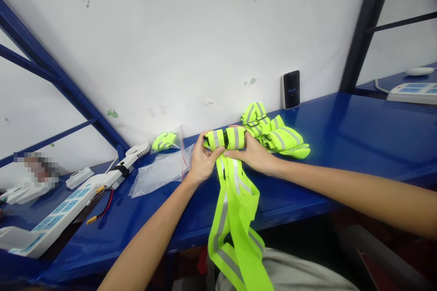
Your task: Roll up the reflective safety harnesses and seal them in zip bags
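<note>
Between both hands is a neon yellow reflective strap (pixel 235 177) with grey stripes, its upper end rolled into two side-by-side coils. My left hand (pixel 204 159) grips the left coil, thumb pressed on its front. On the other side, my right hand (pixel 251 153) is closed around the right coil, thumb toward the middle. Long loops of the strap hang over the table's front edge onto the lap. Just behind my right hand lies a bundle of similar reflective straps (pixel 283 138) with black buckles. Left of my left hand are clear plastic bags (pixel 159 173).
A blue table (pixel 341 145) stands against a white wall. Another bag holds a folded yellow strap (pixel 164 141). A white power strip (pixel 64 211), a small fan (pixel 138 149) and a red-black cable (pixel 105 204) lie left. A dark-screened device (pixel 291 89) leans at the back.
</note>
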`<state>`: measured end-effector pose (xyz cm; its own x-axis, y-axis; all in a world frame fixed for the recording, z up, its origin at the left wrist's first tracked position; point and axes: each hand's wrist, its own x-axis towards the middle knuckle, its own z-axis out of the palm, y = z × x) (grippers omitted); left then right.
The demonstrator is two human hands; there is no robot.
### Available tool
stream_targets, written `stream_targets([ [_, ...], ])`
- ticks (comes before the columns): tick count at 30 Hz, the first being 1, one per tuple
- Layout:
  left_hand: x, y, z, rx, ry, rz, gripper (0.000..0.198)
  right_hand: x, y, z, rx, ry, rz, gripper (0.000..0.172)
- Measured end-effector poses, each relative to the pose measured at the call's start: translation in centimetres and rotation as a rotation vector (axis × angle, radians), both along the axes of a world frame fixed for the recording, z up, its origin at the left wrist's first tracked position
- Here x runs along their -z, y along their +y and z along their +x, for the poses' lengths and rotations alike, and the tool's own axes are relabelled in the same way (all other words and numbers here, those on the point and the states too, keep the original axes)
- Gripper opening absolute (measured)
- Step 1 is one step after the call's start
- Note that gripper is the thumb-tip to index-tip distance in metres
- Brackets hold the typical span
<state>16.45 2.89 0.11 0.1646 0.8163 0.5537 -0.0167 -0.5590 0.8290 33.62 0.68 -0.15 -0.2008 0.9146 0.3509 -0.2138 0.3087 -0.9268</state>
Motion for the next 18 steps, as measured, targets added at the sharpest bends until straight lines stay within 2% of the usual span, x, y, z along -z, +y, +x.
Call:
stream_targets([
  [4,0.1,1.0,-1.0,0.000,0.012,-0.016,0.042,-0.4,0.1,0.5,-0.280,0.131,-0.271,0.032],
  [7,0.1,1.4,-1.3,0.019,0.009,-0.029,0.036,-0.6,0.4,0.8,-0.376,0.209,-0.326,0.024],
  [9,0.2,1.5,-1.4,0.034,0.001,-0.048,0.034,-0.6,0.5,0.8,-0.356,0.232,-0.332,0.026],
  [13,0.2,1.0,-1.6,0.094,0.019,-0.025,0.031,-0.7,0.6,0.6,-0.250,0.273,-0.318,0.021],
  [16,0.1,0.7,-1.7,0.175,0.026,-0.015,0.030,-0.8,0.6,0.5,-0.182,0.272,-0.314,0.029],
  [18,0.1,0.6,-1.5,0.137,0.029,-0.033,0.031,-0.8,0.7,0.5,-0.136,0.239,-0.280,0.036],
])
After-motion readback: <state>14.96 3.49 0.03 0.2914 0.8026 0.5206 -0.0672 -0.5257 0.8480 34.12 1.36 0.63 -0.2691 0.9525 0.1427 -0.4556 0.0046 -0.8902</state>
